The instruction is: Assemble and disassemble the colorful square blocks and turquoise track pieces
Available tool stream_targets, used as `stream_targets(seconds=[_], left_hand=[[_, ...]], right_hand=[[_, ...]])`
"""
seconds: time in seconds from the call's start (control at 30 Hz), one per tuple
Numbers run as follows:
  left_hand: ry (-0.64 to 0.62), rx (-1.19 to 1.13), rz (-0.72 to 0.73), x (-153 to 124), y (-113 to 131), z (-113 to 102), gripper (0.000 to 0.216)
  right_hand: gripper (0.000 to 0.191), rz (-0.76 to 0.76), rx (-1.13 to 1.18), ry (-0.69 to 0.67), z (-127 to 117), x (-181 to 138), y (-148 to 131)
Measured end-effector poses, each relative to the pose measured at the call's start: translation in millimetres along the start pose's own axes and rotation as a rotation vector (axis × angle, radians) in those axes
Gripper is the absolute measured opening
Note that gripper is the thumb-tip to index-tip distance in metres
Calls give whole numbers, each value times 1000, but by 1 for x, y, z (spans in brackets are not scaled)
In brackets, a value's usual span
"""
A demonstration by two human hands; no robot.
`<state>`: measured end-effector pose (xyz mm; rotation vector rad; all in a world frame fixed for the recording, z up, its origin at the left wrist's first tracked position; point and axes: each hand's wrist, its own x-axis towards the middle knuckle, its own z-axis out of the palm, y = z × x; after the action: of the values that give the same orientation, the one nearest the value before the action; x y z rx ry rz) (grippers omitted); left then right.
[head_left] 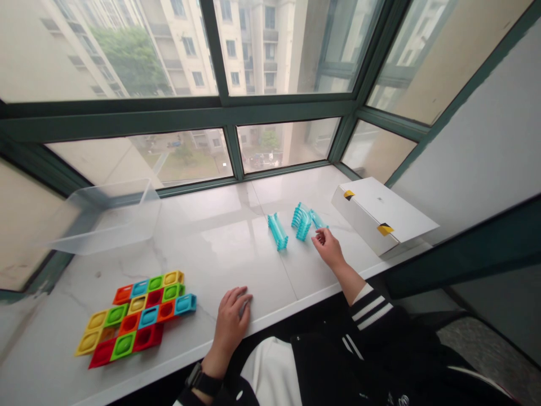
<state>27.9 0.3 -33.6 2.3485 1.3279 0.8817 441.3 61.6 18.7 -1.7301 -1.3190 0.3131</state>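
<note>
**Right hand (pixel 328 250) hovering at a ribbed teal plastic piece (pixel 319 219)**

The piece is lying at twelve o'clock from the right fingers (pixel 318 237), its long axis running ten to four o'clock. They are pinching almost shut at its near end; whether they are gripping it is hard to tell. The left hand (pixel 230 321) is much farther off, resting empty and loosely curled on the marble sill (pixel 236 254), while a curved teal stack (pixel 301 221) is standing at eleven o'clock.

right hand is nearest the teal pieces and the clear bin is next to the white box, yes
No: the clear bin is at the far left of the ledge, away from the white box, as the head view shows. The right hand is nearest the teal pieces.
</note>
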Motion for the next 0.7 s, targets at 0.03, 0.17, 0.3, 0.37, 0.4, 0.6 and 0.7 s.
stream_targets(seconds=[0.03,0.17,0.3,0.37,0.4,0.6,0.7], left_hand=[[1,0,0,0,0,0,25],[0,3,5,0,-1,1,25],[2,6,4,0,-1,2,24],[7,6,2,0,-2,2,23],[9,5,1,0,-2,3,23],[70,-68,-28,-2,6,-3,29],[158,-90,-63,-1,8,-26,29]], right_hand=[[25,5,-12,-33,2,-11,3],[16,-45,-101,-206,16,-55,13],[16,-183,-232,-240,30,-80,11],[15,-203,-266,-243,33,-82,10],[15,-199,-269,-245,33,-81,9],[17,-216,-260,-253,31,-77,17],[18,-237,-274,-260,31,-78,23]])
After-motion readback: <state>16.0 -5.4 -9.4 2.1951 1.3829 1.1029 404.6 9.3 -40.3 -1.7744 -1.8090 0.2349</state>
